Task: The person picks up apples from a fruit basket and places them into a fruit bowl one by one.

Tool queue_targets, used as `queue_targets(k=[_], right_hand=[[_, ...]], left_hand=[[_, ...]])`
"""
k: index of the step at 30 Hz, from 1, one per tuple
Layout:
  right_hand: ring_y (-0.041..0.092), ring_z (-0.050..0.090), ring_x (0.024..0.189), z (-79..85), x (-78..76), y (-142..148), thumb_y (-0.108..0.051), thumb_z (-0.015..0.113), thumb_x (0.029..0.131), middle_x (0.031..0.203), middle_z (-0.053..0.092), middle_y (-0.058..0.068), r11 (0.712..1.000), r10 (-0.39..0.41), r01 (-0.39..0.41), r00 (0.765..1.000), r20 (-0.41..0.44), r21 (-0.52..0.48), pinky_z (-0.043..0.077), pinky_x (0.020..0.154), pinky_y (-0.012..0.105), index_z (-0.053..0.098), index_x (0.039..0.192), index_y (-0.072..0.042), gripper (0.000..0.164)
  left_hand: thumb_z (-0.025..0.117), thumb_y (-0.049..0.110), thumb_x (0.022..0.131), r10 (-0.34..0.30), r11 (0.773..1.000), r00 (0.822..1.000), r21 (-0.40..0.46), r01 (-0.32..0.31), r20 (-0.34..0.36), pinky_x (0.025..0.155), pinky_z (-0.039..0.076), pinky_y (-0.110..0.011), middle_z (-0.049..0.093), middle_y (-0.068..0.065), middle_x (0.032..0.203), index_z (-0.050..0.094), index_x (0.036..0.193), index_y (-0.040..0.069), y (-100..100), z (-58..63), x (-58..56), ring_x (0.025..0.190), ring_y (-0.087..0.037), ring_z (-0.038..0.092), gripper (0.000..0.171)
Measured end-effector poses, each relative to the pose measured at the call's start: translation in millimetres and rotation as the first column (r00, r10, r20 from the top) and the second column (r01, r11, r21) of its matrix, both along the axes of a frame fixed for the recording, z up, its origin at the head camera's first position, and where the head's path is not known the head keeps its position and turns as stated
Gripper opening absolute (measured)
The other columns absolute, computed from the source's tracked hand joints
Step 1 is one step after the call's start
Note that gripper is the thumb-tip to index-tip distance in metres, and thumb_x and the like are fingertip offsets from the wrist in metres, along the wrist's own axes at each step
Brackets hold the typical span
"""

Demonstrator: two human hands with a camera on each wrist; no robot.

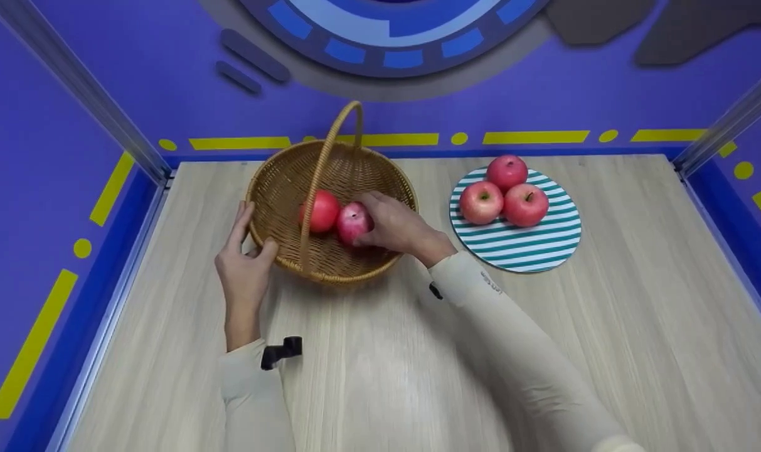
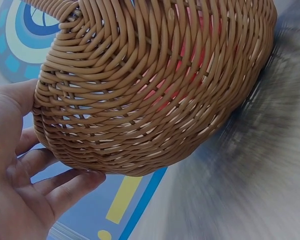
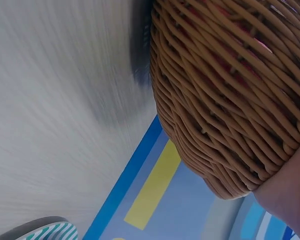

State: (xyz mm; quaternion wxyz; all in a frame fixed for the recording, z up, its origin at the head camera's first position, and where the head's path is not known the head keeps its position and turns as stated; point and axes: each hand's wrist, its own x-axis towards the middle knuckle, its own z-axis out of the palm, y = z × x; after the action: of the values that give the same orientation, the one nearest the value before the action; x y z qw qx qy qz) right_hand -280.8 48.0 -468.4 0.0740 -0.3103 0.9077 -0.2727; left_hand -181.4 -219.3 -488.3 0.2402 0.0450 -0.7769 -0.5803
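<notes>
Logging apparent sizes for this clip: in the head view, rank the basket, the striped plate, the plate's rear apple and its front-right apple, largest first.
1. Basket
2. Striped plate
3. Rear apple and front-right apple: nearly alike; nearness to the camera leaves their order unsure.

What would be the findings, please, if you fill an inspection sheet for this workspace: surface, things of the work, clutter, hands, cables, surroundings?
Surface: pale wood-grain table.
Things of the work: wicker basket with arched handle, holding a bright red apple and a darker, pinkish apple; striped plate with three apples.
Clutter: nothing seen.
Hands: left hand touches the basket's left rim, fingers spread; right hand grips the pinkish apple inside the basket.
Cables: nothing seen.
Surroundings: blue-purple panels with yellow bars and dots.
</notes>
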Motion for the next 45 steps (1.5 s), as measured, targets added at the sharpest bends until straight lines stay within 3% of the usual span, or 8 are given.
queue_targets(k=[4,7,10,15,25,35,41,45], right_hand=[[0.031,0.055,0.135,2.3,-0.4,2,-0.031,0.088,0.09,0.148,0.057,0.019,0.999,-0.006,0.008,0.999,0.041,-0.038,0.045,0.115,0.043,0.052,0.152,0.0,0.078],[0.031,0.056,0.134,5.8,0.9,4,-0.032,0.088,0.089,0.147,0.057,0.017,0.998,-0.022,0.025,0.998,0.057,-0.056,0.046,0.114,0.043,0.052,0.152,-0.002,0.079],[0.03,0.057,0.132,9.4,2.1,8,-0.033,0.088,0.089,0.146,0.059,0.016,0.996,-0.02,0.023,0.999,0.04,-0.081,0.046,0.113,0.043,0.054,0.151,-0.002,0.078],[0.028,0.057,0.131,15.5,5.3,17,-0.034,0.089,0.088,0.143,0.06,0.016,0.991,-0.007,0.004,1.0,-0.018,-0.132,0.047,0.112,0.042,0.056,0.15,-0.002,0.077],[0.029,0.059,0.13,36.2,15.0,39,-0.031,0.09,0.088,0.145,0.059,0.015,0.971,-0.031,0.012,0.997,-0.074,-0.239,0.048,0.111,0.044,0.053,0.153,-0.001,0.08],[0.023,0.057,0.131,52.0,31.5,72,-0.035,0.088,0.089,0.152,0.056,0.007,0.943,-0.166,0.142,0.985,-0.054,-0.301,0.053,0.106,0.041,0.049,0.159,-0.012,0.084],[0.024,0.06,0.128,54.7,36.8,95,-0.032,0.09,0.087,0.15,0.059,0.009,0.917,-0.274,0.22,0.953,-0.126,-0.332,0.054,0.104,0.043,0.05,0.158,-0.007,0.085],[0.027,0.058,0.131,53.1,39.2,112,-0.026,0.092,0.085,0.149,0.059,0.011,0.876,-0.36,0.29,0.925,-0.122,-0.385,0.053,0.105,0.05,0.052,0.156,-0.005,0.085]], left_hand=[[0.065,-0.006,0.091,0.005,1.0,1.0,-0.003,-0.005,0.01,0.094,0.058,-0.035,0.046,-0.003,0.164,0.058,0.155,0.011,2,2.9,-0.3,0.146,-0.022,0.046,0.066],[0.062,-0.008,0.091,0.006,1.0,1.0,-0.002,-0.006,0.028,0.097,0.057,-0.04,0.044,-0.007,0.165,0.055,0.155,0.005,8,15.4,4.8,0.147,-0.028,0.044,0.065],[0.061,-0.009,0.091,0.011,1.0,0.999,-0.008,-0.011,0.039,0.098,0.056,-0.037,0.043,-0.009,0.165,0.054,0.155,0.002,9,19.1,5.8,0.146,-0.031,0.045,0.065],[0.064,-0.005,0.092,0.015,0.999,1.0,-0.036,-0.014,0.021,0.098,0.056,-0.044,0.046,0.002,0.163,0.058,0.155,0.011,2,2.6,-0.7,0.144,-0.025,0.049,0.065],[0.067,-0.003,0.09,0.032,0.998,0.999,-0.058,-0.031,0.017,0.096,0.056,-0.048,0.046,0.005,0.162,0.058,0.154,0.014,-1,-1.9,-1.2,0.143,-0.024,0.05,0.067],[0.066,-0.002,0.092,0.022,1.0,1.0,-0.022,-0.022,0.021,0.1,0.055,-0.049,0.046,0.006,0.163,0.059,0.154,0.015,-1,-3.0,-0.2,0.144,-0.024,0.049,0.065],[0.065,-0.002,0.092,0.02,1.0,1.0,-0.023,-0.019,0.023,0.099,0.055,-0.047,0.045,0.006,0.163,0.057,0.155,0.014,-1,-3.6,0.3,0.145,-0.023,0.048,0.066],[0.064,-0.002,0.092,0.018,0.999,0.999,-0.032,-0.017,0.028,0.097,0.056,-0.046,0.044,0.007,0.163,0.056,0.156,0.015,0,-3.3,-0.1,0.146,-0.021,0.047,0.066]])
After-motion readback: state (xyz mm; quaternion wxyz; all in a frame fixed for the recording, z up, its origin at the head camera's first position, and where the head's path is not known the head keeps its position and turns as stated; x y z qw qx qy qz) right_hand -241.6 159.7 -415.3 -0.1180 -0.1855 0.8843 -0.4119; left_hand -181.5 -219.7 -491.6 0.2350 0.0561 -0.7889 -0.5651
